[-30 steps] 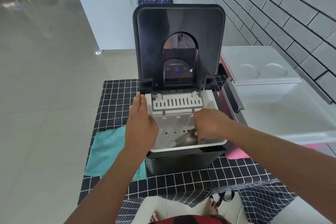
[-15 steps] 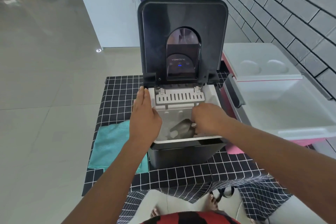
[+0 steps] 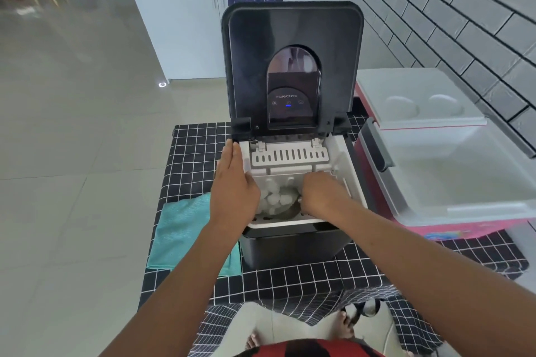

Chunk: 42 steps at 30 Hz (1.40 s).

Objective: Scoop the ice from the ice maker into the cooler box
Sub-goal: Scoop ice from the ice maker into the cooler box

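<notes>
Two hands: inside ice maker rim.
Left hand: flat, fingers straight, resting along left rim.
Right hand: clenched around something unseen, down among ice.
Cooler box: open, touching right side.

ice maker: black, lid upright | ice: white lumps inside | cooler box: open, just right

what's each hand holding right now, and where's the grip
Right hand grips a scoop by its handle, inside the ice maker. Left hand rests flat on its rim.
</notes>
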Available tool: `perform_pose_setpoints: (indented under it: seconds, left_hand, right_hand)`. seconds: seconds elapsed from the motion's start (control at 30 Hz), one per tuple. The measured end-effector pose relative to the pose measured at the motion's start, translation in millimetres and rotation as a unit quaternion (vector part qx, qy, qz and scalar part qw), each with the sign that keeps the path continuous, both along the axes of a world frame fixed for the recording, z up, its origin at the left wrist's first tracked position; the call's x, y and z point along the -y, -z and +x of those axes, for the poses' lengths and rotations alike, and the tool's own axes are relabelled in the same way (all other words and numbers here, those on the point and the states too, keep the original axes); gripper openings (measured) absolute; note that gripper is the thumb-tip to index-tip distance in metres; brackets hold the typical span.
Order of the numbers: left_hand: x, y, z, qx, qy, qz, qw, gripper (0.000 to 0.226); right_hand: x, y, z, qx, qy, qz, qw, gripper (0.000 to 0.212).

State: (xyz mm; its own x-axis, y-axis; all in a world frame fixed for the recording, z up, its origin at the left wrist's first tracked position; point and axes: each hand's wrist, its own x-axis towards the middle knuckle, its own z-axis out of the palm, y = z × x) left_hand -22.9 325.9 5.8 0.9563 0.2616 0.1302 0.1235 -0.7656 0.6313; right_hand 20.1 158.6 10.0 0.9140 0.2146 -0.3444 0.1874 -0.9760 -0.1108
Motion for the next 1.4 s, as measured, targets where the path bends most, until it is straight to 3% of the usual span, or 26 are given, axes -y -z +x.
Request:
perform_pose_setpoints:
  seconds: [0.07, 0.17, 0.33, 0.5, 0.63, 0.77, 0.83, 0.93, 1.03, 1.13, 1.27, 1.4]
  left_hand:
    - [0, 2, 1, 0.0, -0.001, 0.007, 1.0, 0.066]
    - [-2, 4, 2, 0.002, -0.008, 0.008, 1.0, 0.065]
    - [-1, 5, 0, 0.019, -0.003, -0.007, 1.0, 0.057]
    - [-2, 4, 1, 0.02, -0.005, -0.014, 1.0, 0.055]
    - [0, 2, -2, 0.019, -0.004, -0.019, 1.0, 0.055]
    - [0, -1, -3, 0.006, 0.001, -0.029, 1.0, 0.056]
    - [-1, -1, -2, 0.004, 0.0, -0.029, 1.0, 0.056]
    - [-1, -1, -2, 0.004, 0.0, -0.021, 1.0, 0.057]
    - [0, -3, -2, 0.006, 0.006, -0.008, 1.0, 0.058]
    - [-1, -2, -2, 0.012, 0.008, -0.012, 1.0, 0.057]
    - [0, -2, -2, 0.018, 0.003, -0.029, 0.999, 0.055]
    - [1, -1, -4, 0.028, -0.008, -0.031, 0.999, 0.054]
  right_hand:
    - [-3, 0, 1, -0.007, 0.002, -0.002, 1.0, 0.013]
    - [-3, 4, 3, -0.012, -0.012, 0.002, 1.0, 0.028]
    - [0, 1, -1, 0.016, 0.0, 0.012, 1.0, 0.014]
    - [-1, -2, 2, 0.012, -0.058, -0.018, 0.998, 0.039]
    - [2, -2, 1, 0.037, -0.068, -0.029, 0.997, 0.04]
    - [5, -7, 3, -0.085, -0.099, -0.022, 0.991, 0.04]
    - [2, -10, 3, -0.093, -0.092, -0.018, 0.991, 0.042]
    - [-2, -9, 0, -0.032, -0.07, -0.014, 0.997, 0.033]
    - [1, -11, 0, -0.036, -0.083, -0.004, 0.996, 0.033]
    - [8, -16, -1, -0.041, -0.075, 0.028, 0.996, 0.011]
    - [15, -23, -5, -0.014, -0.079, 0.054, 0.995, 0.017]
    - [23, -34, 1, 0.004, -0.084, 0.06, 0.995, 0.01]
